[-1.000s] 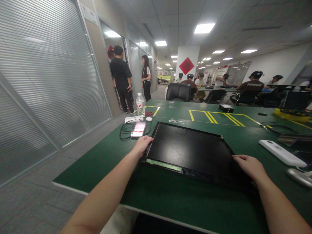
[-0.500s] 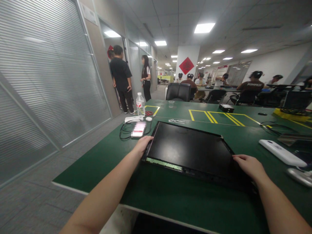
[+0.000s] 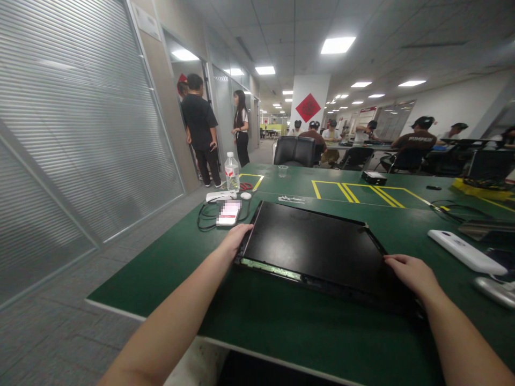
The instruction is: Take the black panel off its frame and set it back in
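A flat black display panel point(image 3: 314, 244) lies face up in front of me, tilted in view. A strip of green circuit board point(image 3: 270, 268) shows along its near left edge. My left hand point(image 3: 238, 237) grips the panel's left side, with the fingers partly hidden under and behind the frame. On the right edge, my right hand point(image 3: 410, 271) is closed with its thumb on top; its other fingers are mostly out of sight below. The green table point(image 3: 169, 279) is beneath the panel; I cannot tell whether the panel's near edge rests on it.
Left of the panel are a phone point(image 3: 228, 213), a black cable, a water bottle point(image 3: 232, 172) and red-handled scissors point(image 3: 245, 186). A white elongated device point(image 3: 464, 252) lies at the right. Several people sit at tables behind; others stand by a doorway.
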`<action>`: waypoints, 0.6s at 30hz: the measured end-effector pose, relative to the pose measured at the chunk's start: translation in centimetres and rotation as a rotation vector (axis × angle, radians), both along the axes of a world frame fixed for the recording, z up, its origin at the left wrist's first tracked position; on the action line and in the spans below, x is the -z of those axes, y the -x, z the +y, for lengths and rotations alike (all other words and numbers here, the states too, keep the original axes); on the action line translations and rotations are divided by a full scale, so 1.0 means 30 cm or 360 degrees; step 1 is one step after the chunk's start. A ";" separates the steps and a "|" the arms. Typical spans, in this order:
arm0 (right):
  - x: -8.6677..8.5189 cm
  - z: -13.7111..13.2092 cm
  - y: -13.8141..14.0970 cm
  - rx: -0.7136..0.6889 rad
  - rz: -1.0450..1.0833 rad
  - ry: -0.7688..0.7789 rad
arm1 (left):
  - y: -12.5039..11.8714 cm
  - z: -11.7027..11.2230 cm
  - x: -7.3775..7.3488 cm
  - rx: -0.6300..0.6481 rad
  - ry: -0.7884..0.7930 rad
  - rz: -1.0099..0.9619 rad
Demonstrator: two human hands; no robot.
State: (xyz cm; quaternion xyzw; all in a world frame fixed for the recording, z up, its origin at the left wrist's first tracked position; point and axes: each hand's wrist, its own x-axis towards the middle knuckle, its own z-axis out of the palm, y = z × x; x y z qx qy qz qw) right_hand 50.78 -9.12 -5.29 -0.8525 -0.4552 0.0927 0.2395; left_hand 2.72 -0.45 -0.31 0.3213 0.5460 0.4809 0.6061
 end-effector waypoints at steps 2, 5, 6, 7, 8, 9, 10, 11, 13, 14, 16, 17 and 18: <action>-0.004 0.000 0.002 0.0000 -0.0009 0.0012 | 0.002 0.002 0.003 0.0011 -0.0011 0.0003; -0.013 -0.002 0.011 0.0000 0.0003 0.0053 | 0.003 0.003 0.006 0.0027 -0.0021 -0.0017; -0.017 -0.002 0.014 0.0003 0.0008 0.0066 | 0.003 0.004 0.007 0.0023 -0.0026 -0.0030; -0.019 -0.003 0.017 0.0003 0.0009 0.0072 | 0.003 0.004 0.008 0.0022 -0.0029 -0.0044; -0.021 -0.004 0.019 0.0005 0.0009 0.0076 | 0.003 0.005 0.009 0.0023 -0.0032 -0.0057; -0.022 -0.004 0.021 0.0006 0.0008 0.0076 | 0.004 0.006 0.011 0.0027 -0.0036 -0.0069; -0.023 -0.005 0.022 0.0007 0.0005 0.0069 | 0.004 0.007 0.013 0.0035 -0.0038 -0.0080; -0.022 -0.005 0.022 0.0009 0.0005 0.0057 | 0.005 0.008 0.015 0.0044 -0.0034 -0.0087; -0.020 -0.005 0.020 0.0010 -0.0001 0.0027 | 0.005 0.011 0.018 0.0054 -0.0028 -0.0096; -0.018 -0.004 0.019 0.0010 -0.0008 0.0011 | 0.004 0.012 0.019 0.0054 -0.0028 -0.0098; -0.015 -0.004 0.014 0.0005 -0.0016 -0.0010 | 0.002 0.014 0.019 0.0032 -0.0044 -0.0100; -0.013 -0.003 0.012 0.0002 -0.0014 -0.0011 | 0.001 0.014 0.017 0.0015 -0.0056 -0.0099; -0.012 -0.003 0.010 0.0003 -0.0008 -0.0006 | 0.001 0.013 0.014 0.0002 -0.0063 -0.0094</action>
